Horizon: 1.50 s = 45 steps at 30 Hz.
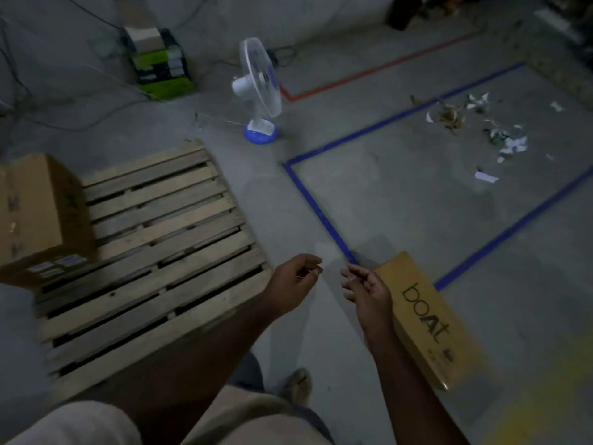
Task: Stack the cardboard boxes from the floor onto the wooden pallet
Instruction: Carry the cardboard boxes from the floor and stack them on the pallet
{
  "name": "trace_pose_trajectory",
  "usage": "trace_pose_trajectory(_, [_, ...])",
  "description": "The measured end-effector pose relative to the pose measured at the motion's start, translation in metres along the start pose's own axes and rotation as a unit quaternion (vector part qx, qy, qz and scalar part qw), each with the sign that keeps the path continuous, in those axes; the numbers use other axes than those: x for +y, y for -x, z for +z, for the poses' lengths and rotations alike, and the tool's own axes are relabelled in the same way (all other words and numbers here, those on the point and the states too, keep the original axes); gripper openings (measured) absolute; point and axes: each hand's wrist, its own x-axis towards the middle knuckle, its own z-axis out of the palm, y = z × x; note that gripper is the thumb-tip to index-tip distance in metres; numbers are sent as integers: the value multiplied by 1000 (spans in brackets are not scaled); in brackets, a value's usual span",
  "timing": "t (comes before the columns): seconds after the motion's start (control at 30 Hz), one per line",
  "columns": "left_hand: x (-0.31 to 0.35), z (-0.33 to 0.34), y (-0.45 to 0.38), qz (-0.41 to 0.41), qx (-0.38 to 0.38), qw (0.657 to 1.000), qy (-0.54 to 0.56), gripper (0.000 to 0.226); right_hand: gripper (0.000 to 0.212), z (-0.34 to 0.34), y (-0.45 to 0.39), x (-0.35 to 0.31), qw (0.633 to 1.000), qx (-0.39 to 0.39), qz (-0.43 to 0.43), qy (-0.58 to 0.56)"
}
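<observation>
Both hands, left hand [293, 285] and right hand [369, 292], hang empty with loosely curled fingers over bare floor [321, 220] between the pallet [154, 252] edge and 1 box [430, 319].

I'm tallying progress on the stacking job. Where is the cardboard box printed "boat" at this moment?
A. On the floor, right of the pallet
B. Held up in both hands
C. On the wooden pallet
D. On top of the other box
A: the "boat" box lies on the concrete floor beside the right hand, apart from the wooden pallet; both hands are empty.
</observation>
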Motion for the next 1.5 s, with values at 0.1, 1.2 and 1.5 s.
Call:
trace_pose_trajectory(0.1, [5,40,-31,-6,-22,1000,-6,22,18,-35,-34,0,1000,22,20,7])
trace_pose_trajectory(1.2, [-119,589,-157,-211,-67,965,-138,36,51,-464,-343,270,969,-100,151,168])
trace_pose_trajectory(1.5, [-250,683,-185,-190,-143,943,-233,25,97,-528,-420,443,831,-109,137,529])
